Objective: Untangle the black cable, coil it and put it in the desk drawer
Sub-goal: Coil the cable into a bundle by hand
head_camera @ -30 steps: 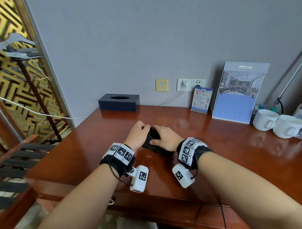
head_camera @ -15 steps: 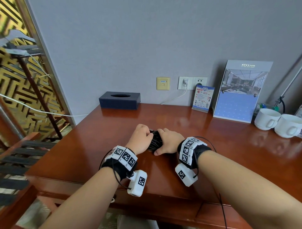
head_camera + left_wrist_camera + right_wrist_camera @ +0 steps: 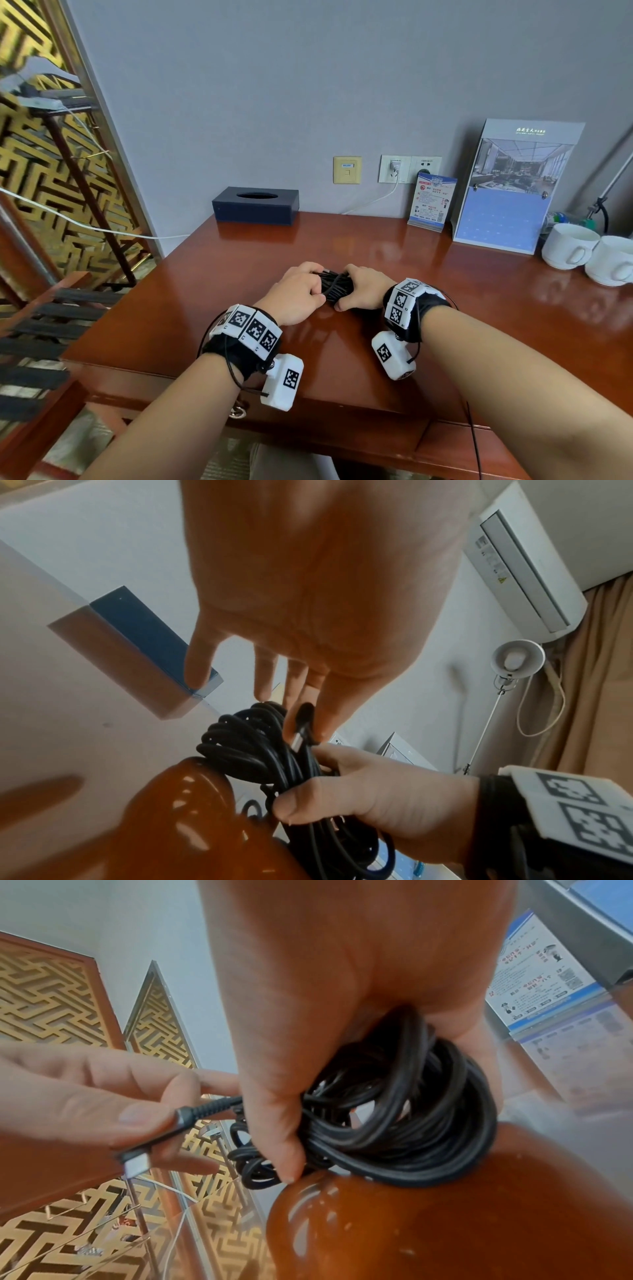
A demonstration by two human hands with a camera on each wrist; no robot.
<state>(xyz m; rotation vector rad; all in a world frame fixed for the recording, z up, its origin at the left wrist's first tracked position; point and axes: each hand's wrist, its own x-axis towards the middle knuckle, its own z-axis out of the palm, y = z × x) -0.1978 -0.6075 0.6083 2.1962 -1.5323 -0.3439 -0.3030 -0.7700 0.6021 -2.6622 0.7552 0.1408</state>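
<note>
The black cable (image 3: 337,286) is a coiled bundle held just above the red-brown desk (image 3: 479,325), between both hands. My right hand (image 3: 359,291) grips the bundle, with the thumb in front and the fingers round the loops (image 3: 411,1110). My left hand (image 3: 308,291) pinches the cable's plug end (image 3: 164,1131) between thumb and forefinger, right beside the coil. In the left wrist view the plug (image 3: 303,729) sits at my left fingertips, above the loops (image 3: 253,750) in the right hand's grip. Below the desk's front edge is the drawer front with a metal pull (image 3: 238,411), closed.
A dark blue tissue box (image 3: 255,205) stands at the back of the desk, with a leaflet stand (image 3: 431,202) and a calendar (image 3: 507,192) to its right. Two white cups (image 3: 589,250) sit at the far right. A white lead (image 3: 373,200) hangs from the wall socket.
The hands have drawn closer and squeezed the bundle into a tighter coil between them. My left fingers now pinch the plug end at the coil.
</note>
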